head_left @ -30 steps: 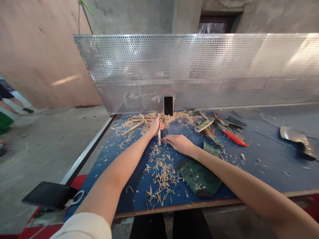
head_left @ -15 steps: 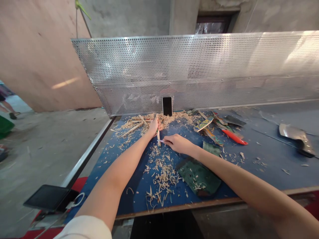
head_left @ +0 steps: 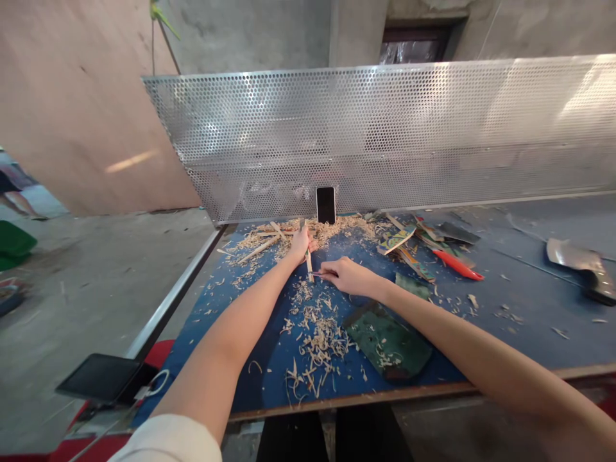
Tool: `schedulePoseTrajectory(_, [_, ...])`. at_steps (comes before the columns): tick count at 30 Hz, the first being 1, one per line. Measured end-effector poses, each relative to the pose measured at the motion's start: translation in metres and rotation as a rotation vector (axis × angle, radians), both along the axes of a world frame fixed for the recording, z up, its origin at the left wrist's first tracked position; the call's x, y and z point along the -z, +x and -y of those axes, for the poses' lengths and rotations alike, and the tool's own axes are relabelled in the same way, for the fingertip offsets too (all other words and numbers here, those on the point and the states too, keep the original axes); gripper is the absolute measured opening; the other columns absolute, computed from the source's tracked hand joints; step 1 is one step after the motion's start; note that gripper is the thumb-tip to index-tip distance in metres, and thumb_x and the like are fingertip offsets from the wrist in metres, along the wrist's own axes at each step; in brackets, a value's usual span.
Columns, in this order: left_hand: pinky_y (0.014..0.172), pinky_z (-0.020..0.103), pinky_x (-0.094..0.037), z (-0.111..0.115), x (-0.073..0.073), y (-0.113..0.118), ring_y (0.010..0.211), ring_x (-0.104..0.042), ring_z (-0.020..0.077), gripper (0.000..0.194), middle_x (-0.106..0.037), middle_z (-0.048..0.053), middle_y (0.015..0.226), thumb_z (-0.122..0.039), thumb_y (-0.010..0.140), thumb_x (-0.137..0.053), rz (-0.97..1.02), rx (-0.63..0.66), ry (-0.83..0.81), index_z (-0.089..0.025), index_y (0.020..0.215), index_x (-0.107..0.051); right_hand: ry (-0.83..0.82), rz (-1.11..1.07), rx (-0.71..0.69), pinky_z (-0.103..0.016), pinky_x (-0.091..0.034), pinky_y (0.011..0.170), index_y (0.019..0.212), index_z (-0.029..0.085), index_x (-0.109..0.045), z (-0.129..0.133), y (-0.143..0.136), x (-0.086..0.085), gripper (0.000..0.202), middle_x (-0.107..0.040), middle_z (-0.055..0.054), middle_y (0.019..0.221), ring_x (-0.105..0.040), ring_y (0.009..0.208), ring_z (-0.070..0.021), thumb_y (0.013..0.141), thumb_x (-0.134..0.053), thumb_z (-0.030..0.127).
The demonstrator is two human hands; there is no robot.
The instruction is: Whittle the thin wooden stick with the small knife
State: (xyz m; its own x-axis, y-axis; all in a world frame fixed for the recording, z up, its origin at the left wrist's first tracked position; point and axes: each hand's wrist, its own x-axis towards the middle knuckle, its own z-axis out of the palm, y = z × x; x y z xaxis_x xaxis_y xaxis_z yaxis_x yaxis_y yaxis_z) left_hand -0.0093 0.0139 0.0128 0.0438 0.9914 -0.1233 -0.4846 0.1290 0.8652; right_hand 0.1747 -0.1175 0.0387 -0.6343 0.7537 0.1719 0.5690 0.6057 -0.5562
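My left hand (head_left: 300,244) is closed around a narrow wooden strip (head_left: 309,264), whose lower end points toward me over the blue tabletop (head_left: 269,346). Just right of that lower end, my right hand (head_left: 347,276) pinches a small knife (head_left: 317,274). Only a thin part of the knife shows, crossing the strip near its end; the fingers hide the rest. Curled wood shavings (head_left: 325,340) lie below both hands. A dark green cloth-like piece (head_left: 387,340) lies partly under my right forearm.
A phone (head_left: 326,205) leans upright at the perforated metal screen (head_left: 289,128). On the right lie painted wood strips (head_left: 397,240), a red-handled tool (head_left: 457,264) and a curved metal blade (head_left: 577,260). A black tablet-like device (head_left: 99,377) sits at the left corner.
The view has shifted slightly, moving everything a little to the right. Both hands keep their grips, with the knife still at the strip's lower end.
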Motion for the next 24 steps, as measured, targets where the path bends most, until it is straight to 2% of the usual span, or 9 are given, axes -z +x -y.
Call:
schedulePoseTrajectory(3, [0.042, 0.026, -0.020, -0.002, 0.003, 0.001, 0.038, -0.030, 0.0095, 0.047, -0.032, -0.010, 0.054, -0.046, 0.116, -0.069, -0.019, 0.005, 0.017, -0.028, 0.086, -0.038, -0.068, -0.007, -0.038, -0.033, -0.036, 0.071, 0.087, 0.022, -0.073, -0.007, 0.006, -0.005, 0.026, -0.071, 0.000, 0.073, -0.053, 0.067, -0.0159, 0.112, -0.068, 0.030])
schedulePoseTrajectory(7, [0.043, 0.024, -0.021, -0.004, 0.005, 0.001, 0.038, -0.030, 0.0095, 0.048, -0.032, -0.011, 0.056, -0.049, 0.115, -0.073, -0.024, 0.001, 0.012, -0.029, 0.088, -0.039, -0.118, -0.040, -0.042, -0.032, -0.041, 0.070, 0.093, 0.021, -0.078, -0.012, 0.012, -0.004, 0.022, -0.076, -0.002, 0.078, -0.059, 0.071, -0.0175, 0.109, -0.070, 0.033])
schedulePoseTrajectory(12, [0.042, 0.024, -0.021, -0.003, 0.005, 0.003, 0.036, -0.032, 0.0101, 0.045, -0.032, -0.010, 0.053, -0.046, 0.119, -0.066, -0.003, 0.001, 0.005, -0.028, 0.087, -0.039, -0.026, -0.090, 0.068, -0.033, -0.047, 0.075, 0.103, 0.022, -0.083, -0.009, 0.013, 0.006, 0.018, -0.084, -0.004, 0.087, -0.068, 0.077, -0.0199, 0.111, -0.070, 0.032])
schedulePoseTrajectory(15, [0.041, 0.023, -0.019, -0.004, 0.005, 0.004, 0.035, -0.031, 0.0095, 0.049, -0.032, -0.011, 0.052, -0.046, 0.117, -0.070, 0.013, -0.022, -0.006, -0.029, 0.086, -0.037, 0.029, -0.091, 0.134, -0.032, -0.047, 0.075, 0.108, 0.023, -0.083, -0.006, 0.009, 0.010, 0.017, -0.086, -0.005, 0.091, -0.070, 0.078, -0.0204, 0.112, -0.069, 0.032])
schedulePoseTrajectory(24, [0.044, 0.024, -0.016, -0.007, 0.008, 0.002, 0.034, -0.029, 0.0094, 0.051, -0.029, -0.012, 0.050, -0.050, 0.114, -0.074, -0.033, -0.029, -0.023, -0.030, 0.086, -0.036, 0.105, 0.081, 0.127, -0.030, -0.041, 0.075, 0.111, 0.027, -0.081, 0.002, -0.004, 0.007, 0.012, -0.086, -0.005, 0.099, -0.073, 0.085, -0.0229, 0.115, -0.069, 0.026])
